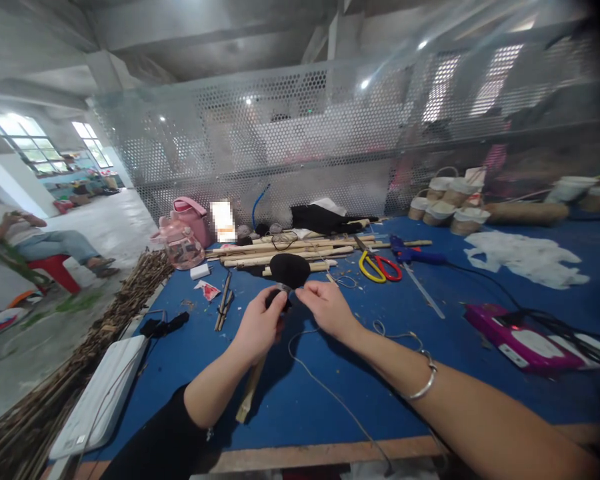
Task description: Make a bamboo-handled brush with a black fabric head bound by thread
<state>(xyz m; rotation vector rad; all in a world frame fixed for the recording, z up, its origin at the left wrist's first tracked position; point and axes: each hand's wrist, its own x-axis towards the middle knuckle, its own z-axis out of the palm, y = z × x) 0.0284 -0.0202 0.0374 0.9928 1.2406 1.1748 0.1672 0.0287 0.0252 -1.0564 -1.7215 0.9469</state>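
Note:
My left hand [261,325] is closed round a wooden stick [250,395] that slants down toward the table's front edge. A black fabric ball [289,270] tops the stick just above my fingers. My right hand [326,305] pinches a thin grey string [325,387] at the neck under the black ball; the string loops down across the blue table [390,400] toward the front edge. A silver bangle [427,381] is on my right wrist.
Behind my hands lie several bamboo sticks [290,250], yellow-and-red scissors [377,267], a blue glue gun [413,253]. A pink device [523,340], white cloth [523,257], cups [450,207] at right. Pink bottle [183,243], white box [103,393], twig bundle [80,360] left. A seated person [35,243] is far left.

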